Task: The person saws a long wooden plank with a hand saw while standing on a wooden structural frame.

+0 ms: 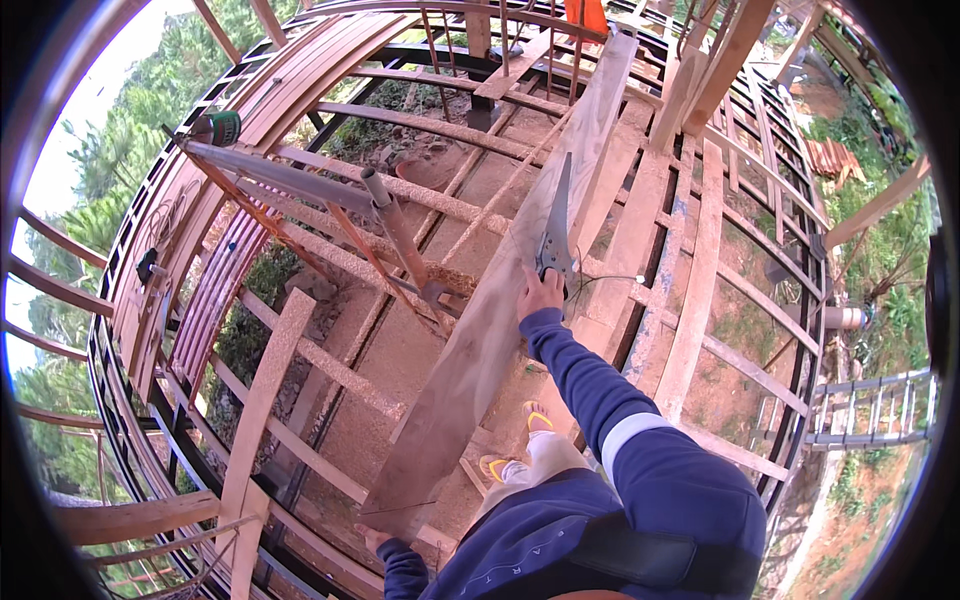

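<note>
My right hand (543, 294) is closed around the dark handle of a handsaw (560, 215). Its curved, tapering blade points away from me over a long, wide wooden plank (470, 360). The plank runs from near my body up to the far right. At its near end my left hand (374, 538) grips the edge, with some fingers hidden by the board. A thin dark line crosses the wood close to that end.
Wooden joists and dark metal beams form an open floor frame with gaps. Loose boards (692, 290) lie to the right. A metal post frame (400, 235) stands left of the plank. Stacked planks (260, 110) line the far left; a ladder (875, 410) is far right.
</note>
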### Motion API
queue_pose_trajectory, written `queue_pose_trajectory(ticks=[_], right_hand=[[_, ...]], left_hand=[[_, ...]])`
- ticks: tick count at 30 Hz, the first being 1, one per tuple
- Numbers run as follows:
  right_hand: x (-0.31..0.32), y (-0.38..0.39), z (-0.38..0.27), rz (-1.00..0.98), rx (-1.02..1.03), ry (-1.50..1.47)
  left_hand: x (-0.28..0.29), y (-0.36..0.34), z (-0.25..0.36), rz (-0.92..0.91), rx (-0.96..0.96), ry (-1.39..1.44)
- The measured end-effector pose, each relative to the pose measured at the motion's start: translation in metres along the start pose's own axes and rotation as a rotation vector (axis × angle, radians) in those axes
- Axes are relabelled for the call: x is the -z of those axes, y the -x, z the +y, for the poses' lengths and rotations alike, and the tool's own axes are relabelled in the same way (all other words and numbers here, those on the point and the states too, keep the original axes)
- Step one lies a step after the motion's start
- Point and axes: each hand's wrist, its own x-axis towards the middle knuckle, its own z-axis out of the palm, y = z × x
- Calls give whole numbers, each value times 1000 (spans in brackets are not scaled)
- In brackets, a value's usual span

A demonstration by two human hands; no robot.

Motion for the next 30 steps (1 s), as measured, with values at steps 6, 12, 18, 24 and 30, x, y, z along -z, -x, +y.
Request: queue_pose_trajectory(ticks=[6,12,18,24,30], right_hand=[[4,5,16,-9,10,42],[16,2,3,26,218,-166],[201,108,-113,-257,-56,-886],[264,177,-157,-1087,-87,-882],[256,207,-191,-1295,472,-898]], left_hand=[[-13,48,27,106,-3,-396],[9,-21,-41,-240,148,347],[9,9,13,21,15,-442],[28,0,-21,9,58,-296],[10,18,-5,127,155,-400]])
